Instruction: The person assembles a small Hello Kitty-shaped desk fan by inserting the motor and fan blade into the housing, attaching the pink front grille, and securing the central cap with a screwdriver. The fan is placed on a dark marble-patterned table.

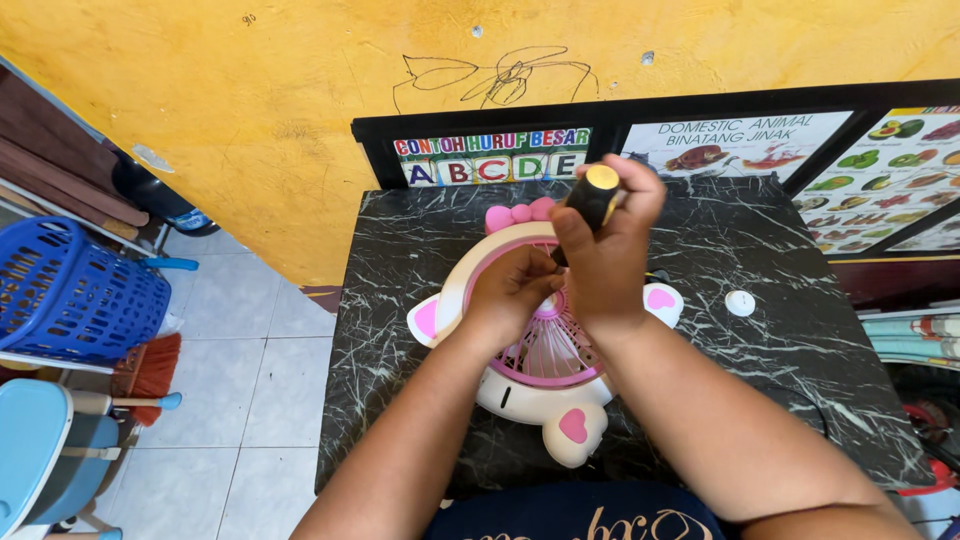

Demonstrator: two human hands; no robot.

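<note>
We closed our right hand (610, 250) around a black screwdriver handle (594, 196); our left hand (512, 290) gripped the pink fan (545, 365) at mid-bench (400, 330).

3 colourful rectangular posters (727, 143) in black frames lean against the yellow wall (250, 100) behind the table.

A black marbled table (420, 300) carries a pink-and-cream toy-shaped fan (560, 400) and a small white cap (740, 302).

Blue basket (75, 295), broom (150, 368), white round cap (740, 303) on black marble table (400, 300)
</note>
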